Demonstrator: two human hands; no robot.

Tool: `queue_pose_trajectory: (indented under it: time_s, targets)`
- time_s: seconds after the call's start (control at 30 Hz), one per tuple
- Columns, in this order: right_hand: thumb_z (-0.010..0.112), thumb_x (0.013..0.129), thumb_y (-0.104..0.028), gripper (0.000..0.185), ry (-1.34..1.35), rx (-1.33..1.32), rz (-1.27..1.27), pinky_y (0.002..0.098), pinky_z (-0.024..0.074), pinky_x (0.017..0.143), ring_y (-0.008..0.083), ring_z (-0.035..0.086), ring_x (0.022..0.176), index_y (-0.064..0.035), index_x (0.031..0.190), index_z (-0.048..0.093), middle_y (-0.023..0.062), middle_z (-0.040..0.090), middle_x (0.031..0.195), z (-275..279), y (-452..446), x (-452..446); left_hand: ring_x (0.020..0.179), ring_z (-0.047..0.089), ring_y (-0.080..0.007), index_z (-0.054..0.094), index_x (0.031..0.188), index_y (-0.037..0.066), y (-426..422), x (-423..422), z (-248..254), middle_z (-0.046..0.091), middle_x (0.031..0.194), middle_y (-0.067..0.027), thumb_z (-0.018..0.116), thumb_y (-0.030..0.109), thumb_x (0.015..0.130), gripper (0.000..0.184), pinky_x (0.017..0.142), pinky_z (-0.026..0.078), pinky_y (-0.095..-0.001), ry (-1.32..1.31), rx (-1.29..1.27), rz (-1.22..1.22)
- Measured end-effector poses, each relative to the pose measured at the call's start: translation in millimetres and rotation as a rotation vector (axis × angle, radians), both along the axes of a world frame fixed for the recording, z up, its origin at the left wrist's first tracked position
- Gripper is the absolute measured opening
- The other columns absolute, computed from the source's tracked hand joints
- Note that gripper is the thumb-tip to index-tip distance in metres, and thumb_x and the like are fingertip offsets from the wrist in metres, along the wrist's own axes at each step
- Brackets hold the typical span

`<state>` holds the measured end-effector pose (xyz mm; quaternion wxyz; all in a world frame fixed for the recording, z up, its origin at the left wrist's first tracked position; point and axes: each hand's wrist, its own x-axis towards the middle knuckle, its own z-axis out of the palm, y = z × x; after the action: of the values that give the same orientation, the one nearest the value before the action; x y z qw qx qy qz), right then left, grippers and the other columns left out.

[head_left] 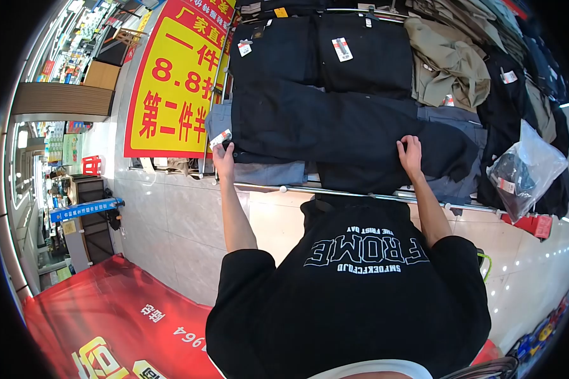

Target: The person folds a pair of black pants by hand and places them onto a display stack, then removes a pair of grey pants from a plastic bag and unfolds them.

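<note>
Black trousers (322, 123) lie sideways across the clothes on the display rack. At their left end, my left hand (224, 159) has its fingers closed on the dark edge, just below a white and red tag (221, 138). My right hand (411, 155) rests on the lower edge of the trousers towards the right, thumb and fingers apart, with the fingertips touching the cloth. Grey-blue garments (265, 173) show from underneath.
Folded dark trousers (367, 54) with tags and a crumpled khaki garment (452, 63) lie behind. A clear plastic bag (530, 165) is at the right, a yellow and red sign (174, 82) at the left. The rack's metal rail (335, 190) runs along the front.
</note>
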<state>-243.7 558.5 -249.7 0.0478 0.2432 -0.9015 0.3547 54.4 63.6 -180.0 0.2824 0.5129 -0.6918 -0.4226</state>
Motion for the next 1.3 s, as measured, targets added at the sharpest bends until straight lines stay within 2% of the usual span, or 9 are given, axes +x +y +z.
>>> queue_pose_trajectory:
  time_s: [0.07,0.13,0.27,0.57,0.7,0.8,0.9,1.03,1.3]
  targets:
    - [0.064,0.083,-0.015,0.015,-0.005,-0.002,-0.005,0.0432,0.0415,0.078,0.0339,0.051,0.087,-0.0045,0.088,0.055,0.0139,0.052,0.088,1,0,0,0.080,0.061,-0.0182,0.057,0.113,0.009,14,-4,27,0.062,0.102,-0.0066,0.071,0.026,0.082,0.038,0.059,0.049,-0.0328,-0.001,0.173,-0.033]
    - [0.064,0.083,-0.015,0.015,-0.011,-0.004,-0.011,0.0432,0.0414,0.079,0.0339,0.051,0.087,-0.0045,0.088,0.055,0.0139,0.052,0.088,0,1,1,0.099,0.058,-0.0196,0.054,0.119,0.009,36,-8,56,0.059,0.114,-0.0068,0.069,0.033,0.084,0.046,0.071,0.051,-0.0338,-0.135,0.459,-0.228]
    - [0.064,0.083,-0.015,0.015,-0.009,-0.012,-0.014,0.0431,0.0414,0.079,0.0340,0.051,0.088,-0.0046,0.089,0.055,0.0141,0.052,0.089,-5,1,0,0.106,0.054,-0.0163,0.051,0.126,0.012,40,7,40,0.056,0.113,-0.0042,0.066,0.037,0.087,0.049,0.071,0.052,-0.0336,-0.149,0.606,-0.297]
    - [0.063,0.084,-0.014,0.013,0.021,-0.010,-0.035,0.0412,0.0418,0.079,0.0323,0.053,0.086,-0.0043,0.088,0.055,0.0130,0.053,0.088,-1,-1,3,0.086,0.060,-0.0125,0.059,0.108,0.014,57,17,24,0.062,0.094,0.0004,0.069,0.031,0.086,0.030,0.065,0.050,-0.0304,0.084,0.518,-0.138]
    - [0.063,0.084,-0.015,0.013,0.024,-0.016,-0.028,0.0412,0.0417,0.079,0.0324,0.052,0.086,-0.0044,0.088,0.055,0.0132,0.053,0.088,-4,0,2,0.083,0.060,-0.0117,0.061,0.110,0.015,60,27,-2,0.064,0.095,-0.0003,0.070,0.030,0.085,0.031,0.062,0.049,-0.0283,0.129,0.459,-0.120]
    - [0.064,0.083,-0.015,0.015,-0.022,-0.015,-0.036,0.0433,0.0416,0.081,0.0349,0.051,0.090,-0.0047,0.089,0.056,0.0151,0.052,0.090,-2,1,2,0.079,0.060,-0.0123,0.063,0.099,0.008,61,28,0,0.065,0.091,-0.0008,0.075,0.024,0.079,0.028,0.062,0.047,-0.0277,0.179,0.424,0.019]
    - [0.065,0.082,-0.017,0.016,-0.031,0.007,-0.055,0.0433,0.0418,0.081,0.0351,0.051,0.090,-0.0056,0.089,0.057,0.0153,0.052,0.091,-8,3,-2,0.066,0.061,-0.0122,0.063,0.093,0.006,31,43,0,0.065,0.082,-0.0022,0.072,0.020,0.076,0.023,0.049,0.049,-0.0269,0.206,0.296,0.043]
    - [0.068,0.081,-0.021,0.019,-0.096,0.044,-0.070,0.0440,0.0424,0.080,0.0351,0.051,0.090,-0.0070,0.088,0.057,0.0153,0.052,0.091,-15,5,-8,0.064,0.061,-0.0150,0.063,0.093,0.001,-7,52,17,0.064,0.081,-0.0062,0.070,0.016,0.075,0.025,0.045,0.050,-0.0267,-0.040,0.339,-0.039]
    - [0.067,0.082,-0.023,0.021,-0.164,0.099,-0.055,0.0434,0.0432,0.082,0.0351,0.052,0.090,-0.0062,0.091,0.057,0.0156,0.053,0.092,-9,7,-10,0.061,0.062,-0.0188,0.063,0.090,-0.003,-12,32,16,0.063,0.080,-0.0107,0.073,0.017,0.073,0.028,0.043,0.054,-0.0308,-0.435,0.052,-0.139]
